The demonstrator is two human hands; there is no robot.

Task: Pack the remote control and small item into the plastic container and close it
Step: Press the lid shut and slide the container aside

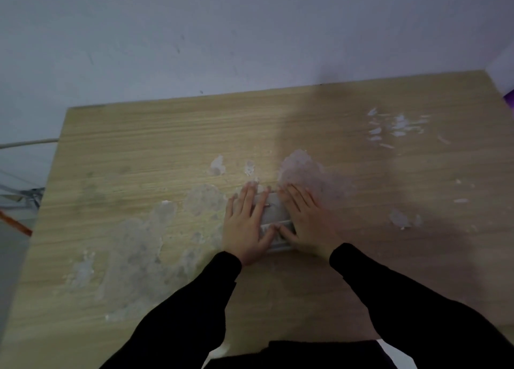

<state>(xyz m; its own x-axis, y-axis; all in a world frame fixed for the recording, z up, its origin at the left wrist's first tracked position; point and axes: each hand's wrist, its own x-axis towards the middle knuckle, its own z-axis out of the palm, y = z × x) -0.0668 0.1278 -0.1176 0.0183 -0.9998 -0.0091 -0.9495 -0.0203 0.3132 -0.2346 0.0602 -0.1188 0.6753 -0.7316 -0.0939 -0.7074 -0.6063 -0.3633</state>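
A small clear plastic container [274, 215] lies on the wooden table [139, 151], near its middle. Both hands rest flat on top of it. My left hand [246, 224] covers its left side, fingers stretched forward, thumb across the near end. My right hand [304, 221] covers its right side in the same way, thumb tip meeting the left thumb. The lid looks down on the box. The picture is blurred, and I cannot make out the remote control or the small item through the plastic.
The tabletop is worn, with pale scraped patches [395, 126] and glue-like stains [144, 246]. A grey wall [222, 35] stands right behind the table's far edge. Off the left edge are a white cable [25, 144] and an orange strip [16, 224].
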